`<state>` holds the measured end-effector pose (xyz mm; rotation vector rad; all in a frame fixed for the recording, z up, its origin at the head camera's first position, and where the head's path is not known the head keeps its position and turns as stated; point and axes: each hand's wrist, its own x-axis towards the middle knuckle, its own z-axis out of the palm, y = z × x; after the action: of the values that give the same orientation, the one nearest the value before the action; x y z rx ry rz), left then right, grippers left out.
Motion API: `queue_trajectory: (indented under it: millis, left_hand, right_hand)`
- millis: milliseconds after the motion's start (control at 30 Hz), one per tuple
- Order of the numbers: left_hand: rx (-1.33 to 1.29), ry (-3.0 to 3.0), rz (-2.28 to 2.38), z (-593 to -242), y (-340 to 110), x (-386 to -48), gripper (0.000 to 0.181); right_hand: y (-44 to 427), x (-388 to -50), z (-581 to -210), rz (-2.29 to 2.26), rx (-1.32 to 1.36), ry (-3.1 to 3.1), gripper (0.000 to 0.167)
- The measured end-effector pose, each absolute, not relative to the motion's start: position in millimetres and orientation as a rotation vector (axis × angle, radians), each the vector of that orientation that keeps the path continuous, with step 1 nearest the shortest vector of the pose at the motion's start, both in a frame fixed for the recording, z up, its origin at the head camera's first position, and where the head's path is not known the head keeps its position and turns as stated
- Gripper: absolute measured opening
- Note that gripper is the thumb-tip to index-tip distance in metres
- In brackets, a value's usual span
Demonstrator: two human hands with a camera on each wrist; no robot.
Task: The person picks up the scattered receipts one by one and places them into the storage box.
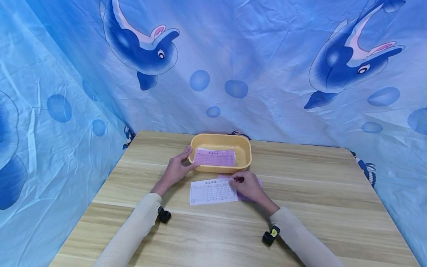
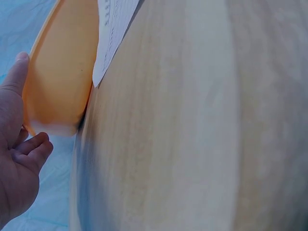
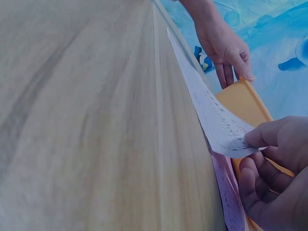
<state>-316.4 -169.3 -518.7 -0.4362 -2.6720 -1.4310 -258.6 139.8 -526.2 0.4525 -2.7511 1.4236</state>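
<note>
A yellow plastic tub (image 1: 245, 157) stands near the back of the table, with a purple printed form (image 1: 214, 158) on top of white paper inside it. My left hand (image 1: 175, 168) grips the tub's left end, thumb at the front wall and fingers at the side. In front of the tub, my right hand (image 1: 248, 185) pinches the right end of a white printed form (image 1: 211, 193) between thumb and forefinger. That end curls up off the table in the right wrist view. Partly covered by the white form and my right hand lies another purple form (image 3: 226, 192).
The wooden table (image 1: 300, 170) extends to both sides and toward me. Behind it and at the sides hangs a blue curtain (image 1: 267, 111) with dolphins printed on it. Tasselled cords (image 1: 367, 167) show at the table's edges.
</note>
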Motion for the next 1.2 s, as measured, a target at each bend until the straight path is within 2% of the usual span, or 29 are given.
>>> queue_trajectory:
  millis: [267, 700, 1200]
  left_hand:
    - [-0.444, -2.665, -1.437, -518.1, -169.5, -317.7, 0.083]
    - [-0.449, -2.654, -1.435, -517.3, -168.9, -318.2, 0.082]
    - [-0.451, -2.651, -1.438, -517.2, -168.7, -316.7, 0.082]
  right_hand:
    - [138.1, -256.7, -525.5, 1.535, 0.352, -2.745, 0.005]
    - [146.5, -251.5, -517.9, 1.63, 0.311, -2.719, 0.011]
    - [149.2, -249.4, -490.8, 1.739, 0.271, -2.644, 0.014]
